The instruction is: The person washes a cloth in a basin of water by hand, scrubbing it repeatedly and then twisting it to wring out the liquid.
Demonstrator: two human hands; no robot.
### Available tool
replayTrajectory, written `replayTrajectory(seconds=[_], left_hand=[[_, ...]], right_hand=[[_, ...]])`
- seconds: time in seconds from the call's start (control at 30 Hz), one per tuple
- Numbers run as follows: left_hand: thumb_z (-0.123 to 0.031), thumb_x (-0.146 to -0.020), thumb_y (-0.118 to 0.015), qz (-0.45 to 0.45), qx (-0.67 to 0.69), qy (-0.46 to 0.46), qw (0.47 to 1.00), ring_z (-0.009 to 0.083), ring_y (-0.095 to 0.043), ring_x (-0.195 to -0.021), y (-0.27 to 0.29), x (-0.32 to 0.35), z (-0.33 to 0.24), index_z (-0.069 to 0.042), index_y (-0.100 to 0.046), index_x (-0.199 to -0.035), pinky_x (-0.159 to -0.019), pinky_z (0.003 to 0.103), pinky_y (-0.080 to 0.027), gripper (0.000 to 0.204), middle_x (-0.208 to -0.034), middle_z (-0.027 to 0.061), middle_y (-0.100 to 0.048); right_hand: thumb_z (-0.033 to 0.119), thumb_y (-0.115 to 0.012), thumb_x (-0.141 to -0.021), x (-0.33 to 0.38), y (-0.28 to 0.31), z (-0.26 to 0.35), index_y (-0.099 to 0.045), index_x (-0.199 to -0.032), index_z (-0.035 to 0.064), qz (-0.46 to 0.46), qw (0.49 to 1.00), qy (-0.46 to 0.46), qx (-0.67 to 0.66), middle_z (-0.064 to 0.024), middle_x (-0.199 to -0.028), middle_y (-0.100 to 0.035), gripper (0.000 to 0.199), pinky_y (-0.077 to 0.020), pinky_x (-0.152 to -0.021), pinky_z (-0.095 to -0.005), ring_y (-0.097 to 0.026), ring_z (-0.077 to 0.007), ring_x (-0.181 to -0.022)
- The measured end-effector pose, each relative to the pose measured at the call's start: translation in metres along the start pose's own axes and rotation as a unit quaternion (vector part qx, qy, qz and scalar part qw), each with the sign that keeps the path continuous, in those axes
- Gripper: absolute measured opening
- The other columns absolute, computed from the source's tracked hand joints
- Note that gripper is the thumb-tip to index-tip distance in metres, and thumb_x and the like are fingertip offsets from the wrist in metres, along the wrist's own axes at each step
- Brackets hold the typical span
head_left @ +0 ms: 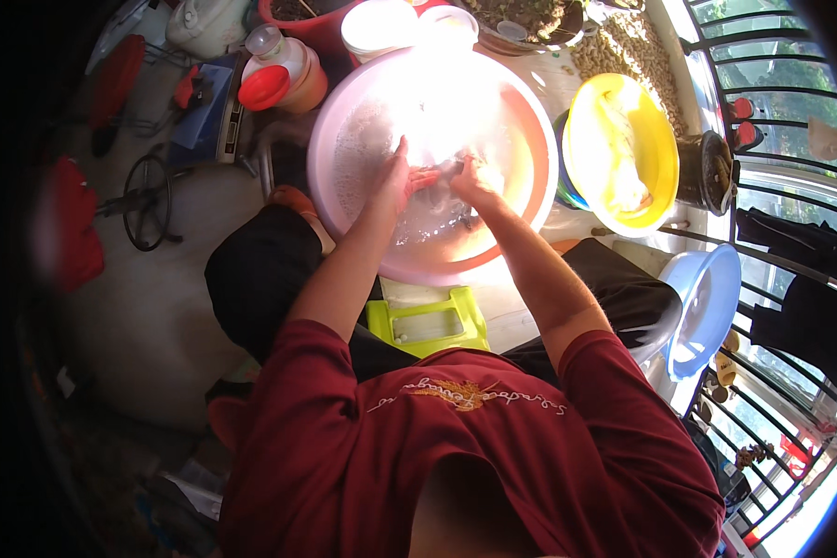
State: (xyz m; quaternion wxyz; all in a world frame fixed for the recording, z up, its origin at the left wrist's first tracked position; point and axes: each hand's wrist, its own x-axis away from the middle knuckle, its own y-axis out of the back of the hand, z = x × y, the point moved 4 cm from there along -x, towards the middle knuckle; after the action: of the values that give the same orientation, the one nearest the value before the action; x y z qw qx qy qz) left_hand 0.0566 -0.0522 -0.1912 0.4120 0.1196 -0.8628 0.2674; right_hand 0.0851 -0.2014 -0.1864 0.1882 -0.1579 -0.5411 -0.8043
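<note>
Over the middle of the pink basin (pixel 322 177), the left hand (pixel 403 180) is spread, fingers toward the right hand (pixel 475 179), which is curled; glare hides whether it grips anything. Round, without a long axis, the basin lies beneath both hands, neither clearly nearer its centre. Right of it sits a yellow basin (pixel 663 163).

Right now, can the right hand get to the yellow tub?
Probably yes: the yellow tub stands just right of the pink tub, where the right hand is. It would have to clear the pink rim, but nothing taller seems to be in between.
</note>
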Motion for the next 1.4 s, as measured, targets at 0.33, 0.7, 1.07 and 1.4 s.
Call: replayTrajectory(seconds=[0.33, 0.7, 1.07, 1.4], left_hand=[[-0.064, -0.087, -0.03, 0.156, 0.157, -0.081, 0.972, 0.0242, -0.052, -0.106, -0.032, -0.008, -0.018, -0.007, -0.042, -0.128, -0.087, 0.033, -0.042, 0.071, -0.119, 0.0095, -0.053], [-0.046, -0.088, -0.039, 0.164, 0.297, -0.013, 0.94, 0.0238, -0.054, -0.098, -0.04, 0.002, -0.001, -0.008, -0.047, -0.12, -0.088, 0.035, -0.043, 0.05, -0.11, 0.0091, -0.054], [-0.028, -0.086, -0.047, -0.002, 0.175, -0.17, 0.97, 0.0218, -0.06, -0.085, -0.007, -0.03, 0.008, -0.001, -0.054, -0.109, -0.074, 0.033, -0.049, 0.035, -0.1, 0.0104, -0.06], [-0.028, -0.076, -0.067, -0.16, -0.127, -0.102, 0.974, 0.019, -0.057, -0.087, 0.043, -0.083, 0.034, -0.005, -0.053, -0.112, -0.076, 0.032, -0.046, 0.045, -0.094, 0.0101, -0.061]], right_hand=[[-0.005, -0.054, -0.078, 0.102, 0.071, 0.078, -0.064, -0.096, 0.0007, -0.062, 0.876, 0.206, -0.432, -0.0092, -0.109, -0.056, 0.021, -0.0455, -0.053, -0.023, -0.056, -0.0107, -0.059], [0.02, -0.068, -0.078, 0.084, 0.043, 0.091, -0.06, -0.102, 0.0034, -0.22, 0.903, 0.191, -0.317, -0.0161, -0.097, -0.053, 0.031, -0.0465, -0.073, -0.035, -0.057, -0.0273, -0.086], [0.027, -0.049, -0.087, 0.014, 0.02, -0.004, -0.047, -0.116, 0.0025, -0.189, 0.973, 0.04, -0.128, -0.0227, -0.119, -0.049, 0.038, -0.0423, -0.084, -0.0441, -0.048, -0.0402, -0.106], [0.01, -0.049, -0.077, 0.009, -0.032, -0.031, -0.032, -0.133, -0.0012, 0.071, 0.924, 0.028, -0.374, -0.0175, -0.116, -0.051, 0.059, -0.0368, -0.091, -0.0306, -0.043, -0.0227, -0.11]])
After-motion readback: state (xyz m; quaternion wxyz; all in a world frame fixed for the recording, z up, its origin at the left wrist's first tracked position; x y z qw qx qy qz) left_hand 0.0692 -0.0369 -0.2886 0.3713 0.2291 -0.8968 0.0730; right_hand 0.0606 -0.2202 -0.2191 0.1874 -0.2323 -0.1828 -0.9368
